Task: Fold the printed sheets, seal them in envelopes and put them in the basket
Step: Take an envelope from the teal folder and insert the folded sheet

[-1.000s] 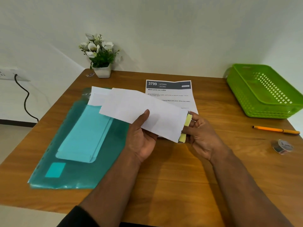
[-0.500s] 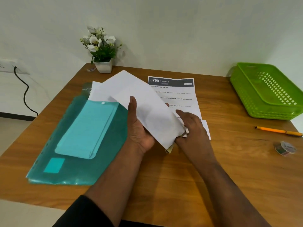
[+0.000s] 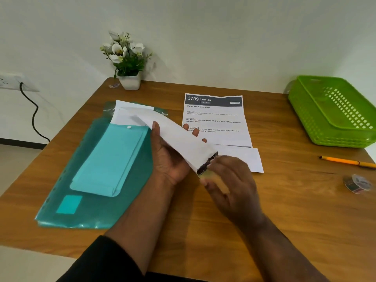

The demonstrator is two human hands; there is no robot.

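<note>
One white envelope [image 3: 179, 137] is gripped by the left hand [image 3: 171, 157]; its near end is pinched by the right hand [image 3: 230, 180]. One printed sheet [image 3: 215, 119], one green basket [image 3: 333, 110] are seen on the counter [image 3: 284, 210].

Plain off-white wall [image 3: 203, 27] all around, lit pretty evenly, and a wooden counter [image 3: 295, 220] with a warm brown grain pushed up against it. On the left there's a white wall socket [image 3: 8, 81] with a black cable [image 3: 34, 119] dangling toward a dark skirting strip [image 3: 20, 142] above the pale floor [image 3: 8, 167].
</note>
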